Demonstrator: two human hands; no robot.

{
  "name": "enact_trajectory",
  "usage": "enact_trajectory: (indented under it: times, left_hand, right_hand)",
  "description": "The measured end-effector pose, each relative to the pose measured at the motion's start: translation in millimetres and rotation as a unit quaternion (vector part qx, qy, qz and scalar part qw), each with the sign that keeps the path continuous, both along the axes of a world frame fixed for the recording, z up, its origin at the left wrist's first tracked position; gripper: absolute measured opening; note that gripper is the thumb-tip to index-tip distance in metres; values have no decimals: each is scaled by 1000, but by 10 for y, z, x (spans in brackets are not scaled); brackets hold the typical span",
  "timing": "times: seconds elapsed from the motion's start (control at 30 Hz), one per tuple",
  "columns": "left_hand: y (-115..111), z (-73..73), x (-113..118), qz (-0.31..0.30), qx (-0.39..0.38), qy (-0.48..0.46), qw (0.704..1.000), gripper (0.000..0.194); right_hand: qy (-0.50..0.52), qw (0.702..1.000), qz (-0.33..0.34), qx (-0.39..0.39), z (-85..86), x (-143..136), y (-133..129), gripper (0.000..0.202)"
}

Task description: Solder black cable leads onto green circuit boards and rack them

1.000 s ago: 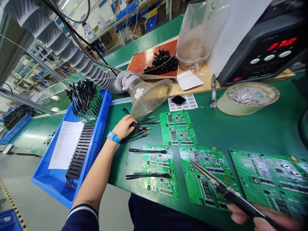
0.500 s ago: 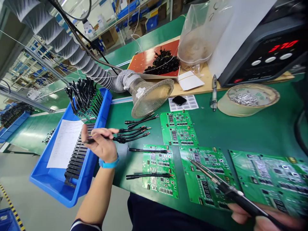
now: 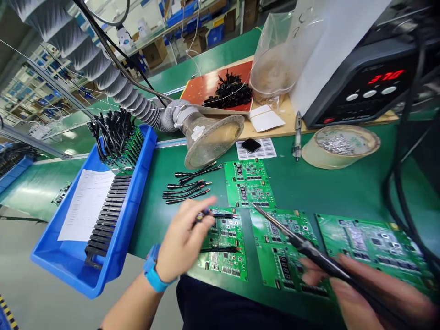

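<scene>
My left hand (image 3: 187,233), slightly blurred, is closed on the black cable (image 3: 222,215) that lies over the upper part of a green circuit board (image 3: 230,231). A second black cable (image 3: 220,250) crosses the lower part of that board. My right hand (image 3: 364,284) holds a soldering iron (image 3: 305,247), its tip pointing up and left near the edges of two other boards. Several loose black cables (image 3: 185,191) lie behind my left hand. Another green board (image 3: 249,183) lies beyond the soldering tip.
On the left stands a blue bin (image 3: 125,220) with boards, black parts and paper. A fume hose funnel (image 3: 215,140) hangs over the bench. At the back right are a soldering station (image 3: 364,91), a pen (image 3: 297,137) and a round solder dish (image 3: 340,146).
My left hand has moved right and down from the loose cables to the board with two cables. The soldering iron has shifted a little left and up, and the view has shifted slightly.
</scene>
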State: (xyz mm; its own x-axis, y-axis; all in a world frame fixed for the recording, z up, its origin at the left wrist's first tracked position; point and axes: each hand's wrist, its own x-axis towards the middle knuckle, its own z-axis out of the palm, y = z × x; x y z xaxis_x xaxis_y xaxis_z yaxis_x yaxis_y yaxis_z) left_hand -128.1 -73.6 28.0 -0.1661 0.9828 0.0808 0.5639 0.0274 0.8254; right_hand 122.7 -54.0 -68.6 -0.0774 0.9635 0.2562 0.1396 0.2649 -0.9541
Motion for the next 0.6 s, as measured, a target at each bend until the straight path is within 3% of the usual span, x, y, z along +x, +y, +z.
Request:
enact_trajectory:
  times: [0.1,0.23,0.37,0.6]
  left_hand:
    - [69,9,214,-84,-65,22,994,29]
    - [142,-188,354,-38,-80,-107,990,21]
    - [145,-258,380,-19,-80,-179,980,31]
    - [93,-344,467,4,50,-40,998,22]
  right_hand:
    - [-44,996,42,68,132,-162,132,36]
    - [-34,996,50,59,228,-423,247,35]
    - [8,998,53,16,261,-583,289,37]
    - [18,1000,10,-16,385,-668,243,33]
